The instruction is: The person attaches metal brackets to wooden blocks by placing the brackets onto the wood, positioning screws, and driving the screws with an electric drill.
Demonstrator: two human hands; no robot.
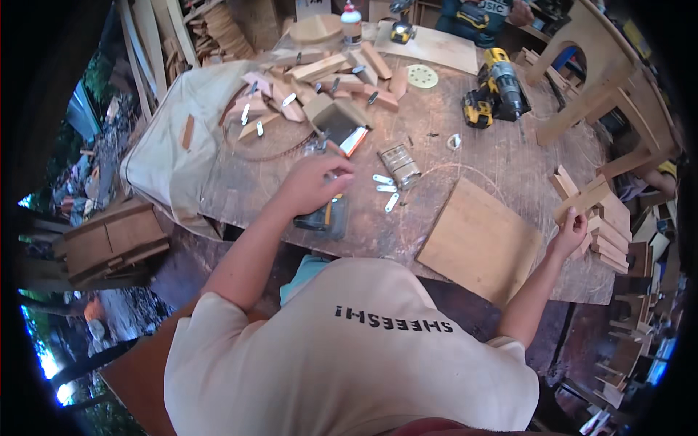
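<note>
At the right side of the table, my right hand (572, 231) is closed on a short flat wood piece (584, 198), held at the edge of a stack of wood pieces (609, 236). My left hand (314, 184) is over the left front part of the table, its fingers loosely bent and apart, with nothing seen in them. Below it lies a dark case with a clear tray (320, 221), partly hidden by the hand. Small metal plates (385, 188) and a clear packet of small hardware (399, 166) lie to its right. A square wood board (480, 240) rests near the front edge.
Wood blocks (320, 69) with metal plates are heaped at the back left beside an open cardboard box (336, 116). A yellow-black cordless drill (502, 83) stands back right, near a wooden stool frame (611, 80). A glue bottle (351, 25) is at the back; another person (487, 18) is beyond.
</note>
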